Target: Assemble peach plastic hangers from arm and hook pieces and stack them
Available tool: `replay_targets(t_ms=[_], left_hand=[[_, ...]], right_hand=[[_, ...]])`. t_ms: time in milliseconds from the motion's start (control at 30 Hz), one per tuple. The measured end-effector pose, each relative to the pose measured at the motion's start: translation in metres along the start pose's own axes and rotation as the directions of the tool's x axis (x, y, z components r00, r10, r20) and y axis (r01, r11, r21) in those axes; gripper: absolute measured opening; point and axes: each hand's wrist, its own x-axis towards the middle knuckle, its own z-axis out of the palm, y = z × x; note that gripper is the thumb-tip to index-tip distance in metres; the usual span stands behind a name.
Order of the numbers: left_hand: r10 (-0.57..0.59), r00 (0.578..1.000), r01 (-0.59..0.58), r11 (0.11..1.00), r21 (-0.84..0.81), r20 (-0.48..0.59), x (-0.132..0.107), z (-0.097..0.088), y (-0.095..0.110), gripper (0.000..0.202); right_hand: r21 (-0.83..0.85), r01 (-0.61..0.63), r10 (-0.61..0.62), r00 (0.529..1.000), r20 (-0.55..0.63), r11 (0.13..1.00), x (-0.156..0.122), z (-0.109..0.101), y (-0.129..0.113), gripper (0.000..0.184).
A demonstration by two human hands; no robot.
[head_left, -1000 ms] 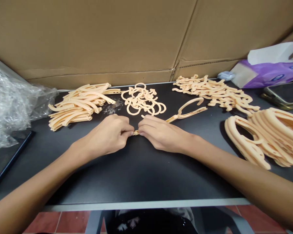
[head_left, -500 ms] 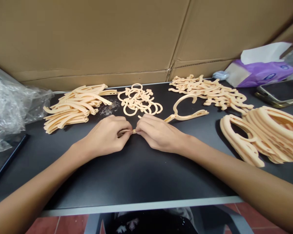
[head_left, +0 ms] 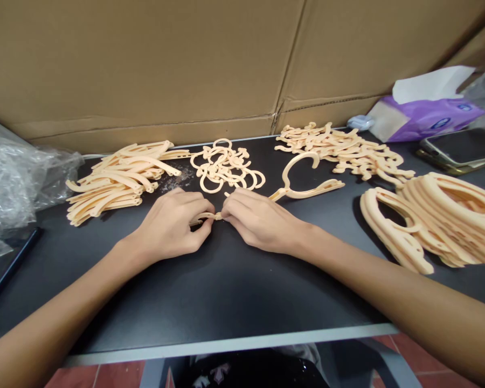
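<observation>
My left hand [head_left: 173,223] is closed in a pinch on a thin cream plastic hanger arm [head_left: 204,216], its far end hidden by the fingers. Against it, nearly fingertip to fingertip, my right hand [head_left: 262,218] pinches a small cream piece [head_left: 219,216] where the two hands meet. Most of that piece is covered. Just beyond the right knuckles lies a cream hanger hook [head_left: 290,170] with an arm reaching right. A short strip [head_left: 278,194] runs from its base down behind my right hand; whether it connects to the held piece is hidden.
Behind my hands lie a pile of hanger arms [head_left: 117,178], a heap of hooks [head_left: 226,167] and small wavy pieces [head_left: 343,151]. Folded hangers [head_left: 444,221] are stacked at right, near a phone [head_left: 464,148] and tissue pack [head_left: 428,116]. Bubble wrap [head_left: 20,183] sits left; cardboard [head_left: 145,70] stands behind.
The view has shifted slightly, so everything sits a little further left. A bit more of the held hanger arm shows between my hands; both keep their pinch.
</observation>
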Motion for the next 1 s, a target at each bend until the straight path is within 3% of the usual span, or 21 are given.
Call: replay_targets(t_ms=[200,467,567,700,833,1000], left_hand=[[0.073,0.992,-0.046,0.969,0.244,-0.103,0.001,-0.006,0.005,0.013],[0.082,0.960,0.073,0.849,0.524,-0.267,0.001,-0.007,0.012,0.014],[0.078,0.958,0.080,0.851,0.518,-0.277,-0.001,-0.005,0.010,0.033],[-0.041,0.968,0.155,0.871,0.465,-0.246,-0.002,-0.003,0.010,0.045],[-0.145,0.969,0.213,0.899,0.382,-0.200,-0.002,-0.002,0.012,0.040],[-0.149,0.964,0.210,0.937,0.281,-0.221,-0.003,0.005,0.010,0.030]], right_hand=[[0.001,-0.009,0.009,1.000,-0.021,1.000,0.000,0.001,0.001,0.020],[0.010,-0.039,0.040,0.998,-0.049,0.999,-0.001,0.002,0.001,0.019],[0.011,-0.037,0.038,0.995,-0.093,0.999,-0.001,0.002,0.001,0.019],[0.015,-0.035,0.036,0.990,-0.133,0.999,-0.003,0.003,0.002,0.019],[0.005,-0.048,0.048,0.988,-0.145,0.999,-0.003,0.004,0.003,0.019],[0.014,-0.016,0.018,0.987,-0.157,1.000,-0.001,0.005,0.002,0.020]])
